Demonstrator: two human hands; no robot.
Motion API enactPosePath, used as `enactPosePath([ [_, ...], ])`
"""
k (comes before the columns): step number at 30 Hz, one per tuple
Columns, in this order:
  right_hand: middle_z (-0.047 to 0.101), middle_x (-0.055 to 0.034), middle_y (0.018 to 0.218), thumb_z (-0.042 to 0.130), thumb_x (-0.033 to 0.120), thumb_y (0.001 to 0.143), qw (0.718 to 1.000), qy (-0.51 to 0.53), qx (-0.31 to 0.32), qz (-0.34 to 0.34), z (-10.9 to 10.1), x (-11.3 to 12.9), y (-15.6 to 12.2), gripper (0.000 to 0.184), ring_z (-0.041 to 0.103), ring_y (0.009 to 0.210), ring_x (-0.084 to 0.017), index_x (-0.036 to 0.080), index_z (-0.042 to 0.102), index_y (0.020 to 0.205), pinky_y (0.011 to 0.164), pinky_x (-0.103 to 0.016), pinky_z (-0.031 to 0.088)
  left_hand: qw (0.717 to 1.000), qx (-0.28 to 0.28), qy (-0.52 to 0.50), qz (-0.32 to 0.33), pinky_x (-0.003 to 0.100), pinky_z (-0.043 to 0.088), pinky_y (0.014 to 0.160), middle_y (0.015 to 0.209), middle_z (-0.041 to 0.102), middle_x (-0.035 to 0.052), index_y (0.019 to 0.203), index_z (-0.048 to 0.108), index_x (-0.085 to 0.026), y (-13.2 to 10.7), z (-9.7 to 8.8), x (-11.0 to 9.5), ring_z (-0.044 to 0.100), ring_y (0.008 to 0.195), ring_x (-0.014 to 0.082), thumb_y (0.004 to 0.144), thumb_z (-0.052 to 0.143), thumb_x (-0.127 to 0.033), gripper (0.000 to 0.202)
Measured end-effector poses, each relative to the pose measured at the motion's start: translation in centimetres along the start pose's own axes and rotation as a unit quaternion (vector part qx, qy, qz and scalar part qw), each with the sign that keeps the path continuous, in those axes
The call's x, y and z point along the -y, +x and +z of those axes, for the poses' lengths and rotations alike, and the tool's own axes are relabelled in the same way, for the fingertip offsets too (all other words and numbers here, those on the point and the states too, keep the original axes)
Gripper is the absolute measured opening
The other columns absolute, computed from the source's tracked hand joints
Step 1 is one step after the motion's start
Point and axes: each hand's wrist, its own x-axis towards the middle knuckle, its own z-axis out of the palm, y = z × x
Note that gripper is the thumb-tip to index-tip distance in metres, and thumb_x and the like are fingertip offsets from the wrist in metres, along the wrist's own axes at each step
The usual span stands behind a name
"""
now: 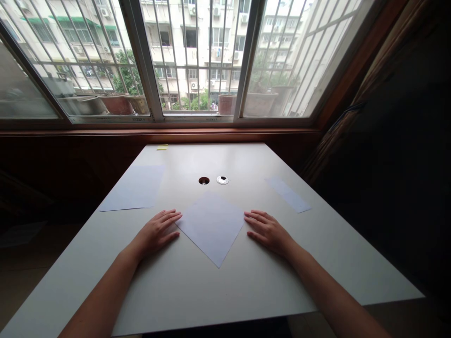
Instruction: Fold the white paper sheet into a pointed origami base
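A square white paper sheet (211, 226) lies turned like a diamond on the white table (246, 281), right in front of me. My left hand (157, 232) rests flat on the table, fingers stretched out, fingertips at the sheet's left corner. My right hand (268, 231) lies flat on the other side, fingers extended toward the sheet's right corner. Neither hand holds anything.
A larger white sheet (136, 188) lies at the table's left, a narrow paper strip (288, 194) at the right. A cable hole (204, 180) and its round cap (222, 180) sit beyond the square. A yellow note (162, 148) lies at the far edge below the barred window (197, 61).
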Motion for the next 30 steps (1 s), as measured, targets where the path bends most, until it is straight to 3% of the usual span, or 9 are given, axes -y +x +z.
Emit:
enactPosePath([
  [8,0.044,-0.0114,0.146,0.062,0.074,0.073,0.993,0.008,0.031,0.117,1.7,2.3,1.1,0.097,0.036,0.137,-0.034,0.030,0.029,0.152,0.114,-0.052,0.032,0.999,0.021,-0.011,0.031,0.050,0.029,0.119,0.150,0.045,0.0051,0.150,0.033,-0.031,0.7,0.2,-0.8,0.039,0.140,0.0275,0.092,0.055,-0.052,0.066],
  [14,0.035,-0.0110,0.152,0.061,0.075,0.073,0.991,0.048,0.046,0.115,1.9,3.4,2.7,0.102,0.033,0.139,-0.033,0.029,0.022,0.154,0.115,-0.048,0.030,0.999,0.024,-0.010,0.031,0.050,0.028,0.119,0.150,0.045,0.0053,0.150,0.033,-0.031,0.7,0.4,-0.8,0.039,0.141,0.0270,0.092,0.055,-0.053,0.066],
  [18,0.038,-0.0095,0.151,0.062,0.076,0.072,0.991,0.074,0.045,0.104,1.8,3.6,3.5,0.104,0.032,0.139,-0.031,0.028,0.020,0.155,0.115,-0.046,0.031,0.999,0.022,-0.008,0.032,0.050,0.029,0.119,0.150,0.045,0.0056,0.150,0.034,-0.030,0.7,0.4,-0.8,0.039,0.140,0.0268,0.092,0.054,-0.053,0.066],
  [30,0.035,-0.0053,0.155,0.060,0.079,0.070,0.982,0.071,0.080,0.156,2.1,5.0,4.8,0.111,0.029,0.137,-0.033,0.030,0.011,0.156,0.116,-0.047,0.028,0.998,0.028,0.006,0.050,0.050,0.032,0.116,0.149,0.047,0.0054,0.147,0.040,-0.033,0.8,0.5,-1.0,0.039,0.139,0.0302,0.088,0.057,-0.059,0.067],
])
